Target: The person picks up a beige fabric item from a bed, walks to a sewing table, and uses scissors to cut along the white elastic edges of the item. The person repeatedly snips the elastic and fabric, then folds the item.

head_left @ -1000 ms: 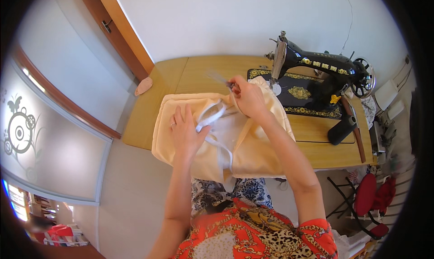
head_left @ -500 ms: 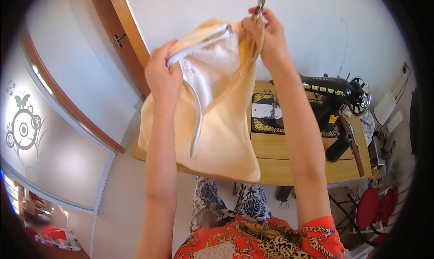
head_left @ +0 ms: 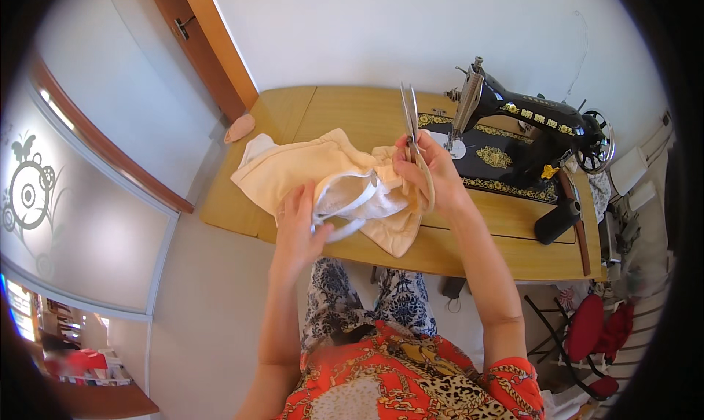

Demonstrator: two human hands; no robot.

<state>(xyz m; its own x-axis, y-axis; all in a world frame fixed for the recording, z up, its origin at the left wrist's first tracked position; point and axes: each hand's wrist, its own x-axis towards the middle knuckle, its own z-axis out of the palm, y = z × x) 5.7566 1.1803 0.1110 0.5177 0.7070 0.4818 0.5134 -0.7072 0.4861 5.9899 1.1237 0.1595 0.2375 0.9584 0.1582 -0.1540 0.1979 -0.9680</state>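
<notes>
A cream-coloured cloth piece, perhaps a cover (head_left: 304,163), lies bunched on the wooden sewing table, its shiny white inside showing at the opening. My left hand (head_left: 295,229) grips the near edge, where a pale white strip (head_left: 348,229) loops away from the cloth. In my right hand (head_left: 431,167) is a pair of scissors (head_left: 408,116), blades pointing up and away, the handle loops hanging below my fingers. The same hand's fingertips seem to pinch the cloth's right side. Just right of them stands a black sewing machine (head_left: 535,112).
The wooden sewing table (head_left: 286,119) carries a black thread cone (head_left: 557,222) and a brown wooden strip (head_left: 579,237) at its right. A small pinkish piece (head_left: 240,128) sits at the left edge. A red-seated chair (head_left: 584,325) stands on the floor at right.
Both hands have come down from in front of the wall to the table. The cloth, held up and spread before, now rests bunched on the tabletop. The scissors stayed in my right hand.
</notes>
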